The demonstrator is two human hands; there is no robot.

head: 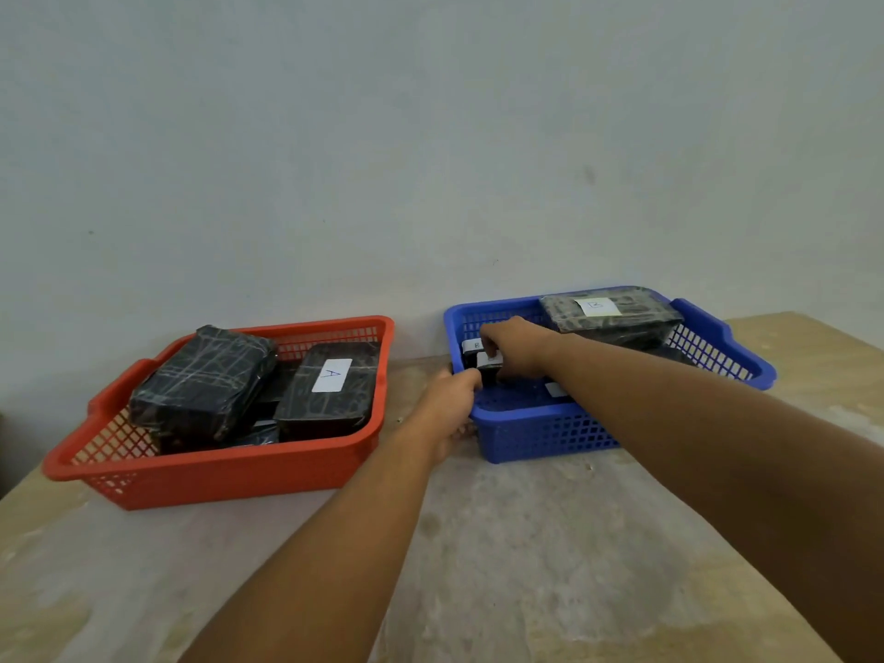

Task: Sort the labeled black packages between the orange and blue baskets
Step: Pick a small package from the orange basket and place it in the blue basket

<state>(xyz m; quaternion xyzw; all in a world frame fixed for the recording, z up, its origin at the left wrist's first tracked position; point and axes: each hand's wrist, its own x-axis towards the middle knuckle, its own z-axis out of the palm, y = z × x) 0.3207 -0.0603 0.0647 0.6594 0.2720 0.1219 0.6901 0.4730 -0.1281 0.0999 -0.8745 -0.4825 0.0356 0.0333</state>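
Observation:
An orange basket (pixel 229 476) on the left holds several black wrapped packages; one (pixel 330 390) shows a white label marked A, and another (pixel 205 380) lies tilted on top. The blue basket (pixel 540 435) on the right holds a large black package (pixel 617 313) with a white label at its back. My right hand (pixel 516 349) reaches into the blue basket's left part and grips a small black package (pixel 489 370) with a white label. My left hand (pixel 452 406) holds the blue basket's left rim, thumb over the edge.
Both baskets stand on a pale worn tabletop (pixel 478 543) pushed against a plain grey wall (pixel 430 136). A gap of table separates the two baskets. More small packages lie under my right forearm, mostly hidden.

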